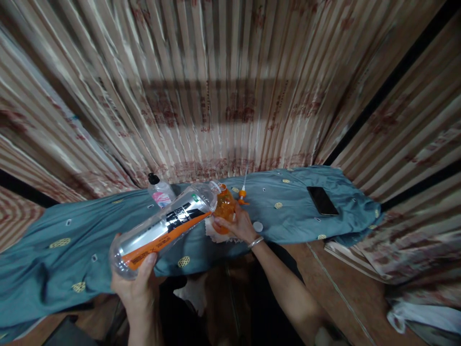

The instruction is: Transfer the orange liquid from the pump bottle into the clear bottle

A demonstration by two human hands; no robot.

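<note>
A big clear plastic bottle (158,235) with a silver and orange label lies tilted in my left hand (135,283), which is wrapped round its base. Its mouth meets the top of a small orange see-through bottle (225,204). My right hand (239,223), with a bracelet at the wrist, grips that orange bottle over a whitish cloth or paper (216,235). Beyond it lies an orange pump head (243,194) with a pale tube pointing up and away. A round white cap (258,226) rests beside my right wrist. Any liquid passing between the bottles is hard to make out.
A clear bottle with a black top (161,192) stands behind the big bottle. A dark phone (322,201) lies to the right on the teal cloth (288,226) covering the narrow table. Striped curtains (216,96) hang close behind, with dark poles (382,91) at the sides.
</note>
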